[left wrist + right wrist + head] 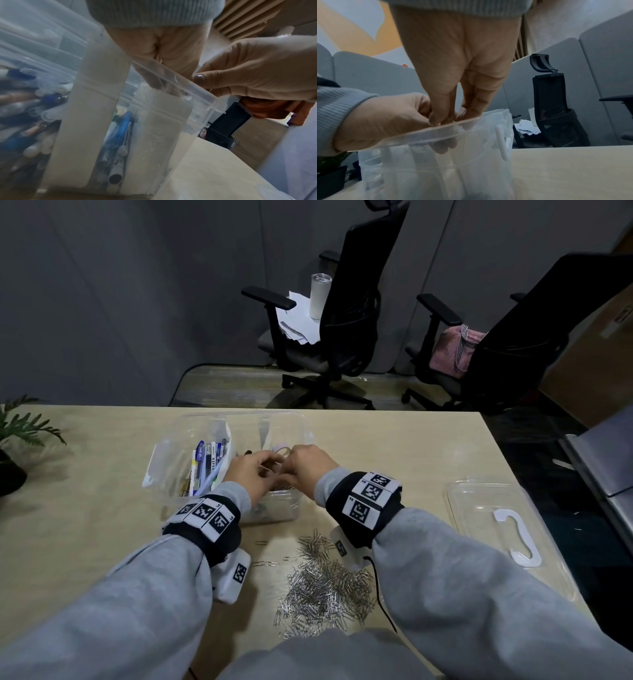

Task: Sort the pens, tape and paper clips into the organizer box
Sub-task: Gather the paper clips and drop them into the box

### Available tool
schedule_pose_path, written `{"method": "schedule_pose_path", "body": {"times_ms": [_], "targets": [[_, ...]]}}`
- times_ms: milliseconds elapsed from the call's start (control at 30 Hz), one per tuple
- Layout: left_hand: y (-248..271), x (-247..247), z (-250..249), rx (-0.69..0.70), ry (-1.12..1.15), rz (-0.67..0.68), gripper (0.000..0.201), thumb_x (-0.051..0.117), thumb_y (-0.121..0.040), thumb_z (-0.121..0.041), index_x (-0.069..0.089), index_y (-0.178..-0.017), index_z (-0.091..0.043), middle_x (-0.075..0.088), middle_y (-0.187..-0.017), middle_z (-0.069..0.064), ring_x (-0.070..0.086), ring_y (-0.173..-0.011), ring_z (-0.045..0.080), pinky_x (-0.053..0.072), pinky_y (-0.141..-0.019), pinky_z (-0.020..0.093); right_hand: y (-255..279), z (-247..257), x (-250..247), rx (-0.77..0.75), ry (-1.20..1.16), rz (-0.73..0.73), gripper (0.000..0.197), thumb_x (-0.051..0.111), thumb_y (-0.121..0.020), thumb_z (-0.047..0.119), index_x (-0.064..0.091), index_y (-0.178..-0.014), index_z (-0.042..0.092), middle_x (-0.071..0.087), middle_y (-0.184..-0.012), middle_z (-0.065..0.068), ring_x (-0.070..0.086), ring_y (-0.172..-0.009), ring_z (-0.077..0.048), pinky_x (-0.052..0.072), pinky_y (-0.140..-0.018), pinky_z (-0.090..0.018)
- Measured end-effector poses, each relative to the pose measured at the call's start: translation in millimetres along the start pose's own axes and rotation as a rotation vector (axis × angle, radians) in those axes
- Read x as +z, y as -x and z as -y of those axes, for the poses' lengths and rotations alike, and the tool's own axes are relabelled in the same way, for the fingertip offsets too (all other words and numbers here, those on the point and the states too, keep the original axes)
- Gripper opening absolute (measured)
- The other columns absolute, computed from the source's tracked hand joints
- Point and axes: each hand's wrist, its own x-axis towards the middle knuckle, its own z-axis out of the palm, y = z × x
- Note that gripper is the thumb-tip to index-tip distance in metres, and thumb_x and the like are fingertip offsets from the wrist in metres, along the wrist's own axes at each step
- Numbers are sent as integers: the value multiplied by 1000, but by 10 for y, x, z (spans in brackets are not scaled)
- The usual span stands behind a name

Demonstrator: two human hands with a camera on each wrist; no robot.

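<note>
The clear organizer box (239, 414) stands mid-table. Pens (205, 467) fill its left compartment, and a pale tape roll (283, 449) lies at the back. My left hand (269, 471) and right hand (288, 470) meet over the front right compartment, fingertips together, each pinching paper clips. In the right wrist view my right hand (447, 118) pinches a few metal clips just above the box's rim (471, 121), with the left hand (385, 119) curled beside it. The left wrist view shows the left hand (159, 70) dipping inside the box (171, 79). A loose pile of paper clips (325, 587) lies in front.
The box's clear lid (479, 508) with a white handle lies at the right of the table. A potted plant (13, 446) sits at the left edge. Two office chairs (342, 313) stand beyond the table's far edge.
</note>
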Motion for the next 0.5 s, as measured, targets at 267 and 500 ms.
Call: {"method": "schedule_pose_path", "body": {"times_ms": [267, 500], "targets": [[86, 51, 11, 132, -10, -203, 18, 58, -88, -8, 69, -100, -17, 68, -87, -2, 63, -79, 14, 52, -77, 25, 94, -69, 84, -21, -170, -185, 18, 68, -85, 23, 66, -91, 6, 56, -92, -6, 50, -79, -18, 47, -82, -34], [524, 18, 142, 410, -317, -281, 23, 39, -91, -29, 57, -96, -17, 54, -86, -4, 40, -81, 10, 37, -73, 28, 503, -508, 414, 68, -310, -353, 26, 59, -90, 37, 62, -105, 15, 49, -89, 5, 50, -72, -11, 43, -72, -24]]}}
